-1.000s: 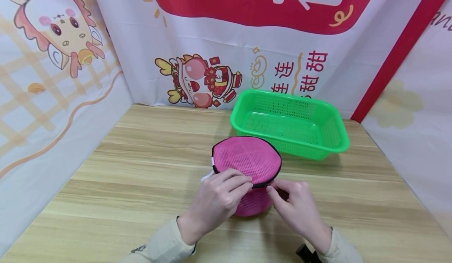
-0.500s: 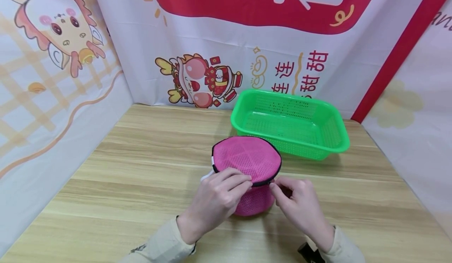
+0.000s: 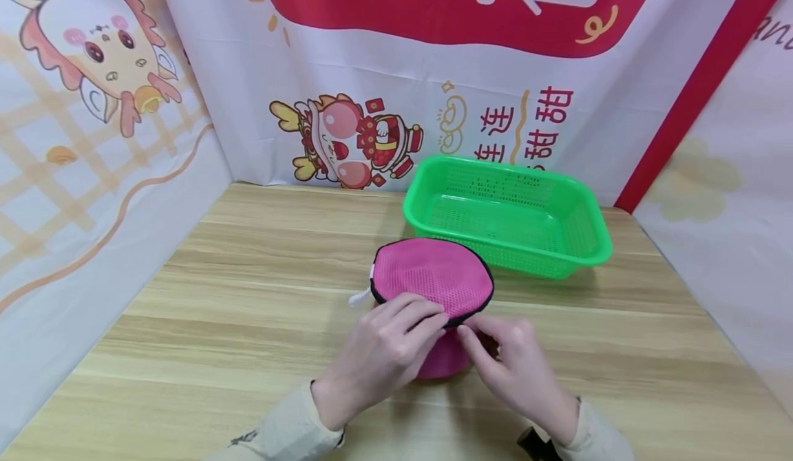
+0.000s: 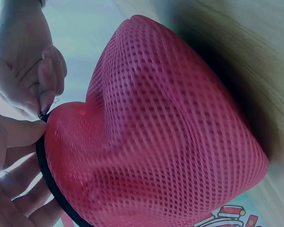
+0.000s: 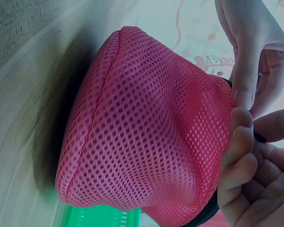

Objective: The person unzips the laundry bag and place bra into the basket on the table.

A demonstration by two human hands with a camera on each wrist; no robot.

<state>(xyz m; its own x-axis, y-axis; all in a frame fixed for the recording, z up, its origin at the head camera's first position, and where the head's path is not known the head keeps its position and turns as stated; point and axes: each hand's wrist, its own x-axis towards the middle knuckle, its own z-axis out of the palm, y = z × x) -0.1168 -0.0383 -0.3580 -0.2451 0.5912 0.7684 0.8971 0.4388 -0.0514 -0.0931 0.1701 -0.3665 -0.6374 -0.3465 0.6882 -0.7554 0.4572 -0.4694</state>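
Note:
A pink mesh laundry bag [image 3: 434,275] with a round top and black zipper trim stands upright on the wooden table. My left hand [image 3: 387,351] pinches the black trim at the front, thumb below and fingers over the top, as the left wrist view shows. Just to its right, my right hand [image 3: 517,361] pinches at the zipper; a small black end, apparently the pull, shows between thumb and finger in the right wrist view. The mesh side [image 5: 132,123] bulges and creases under the trim. A white loop [image 3: 359,298] hangs at the bag's left. The bag's contents cannot be made out.
Behind the bag to the right sits a green plastic basket [image 3: 508,248] with perforated walls. Printed cloth [image 3: 372,62] hangs along the back and both sides of the wooden tabletop [image 3: 204,309].
The right hand slid slightly right along the zipper, then came back left, close to the left hand. The left hand keeps its place on the trim. The bag's top shifted a little.

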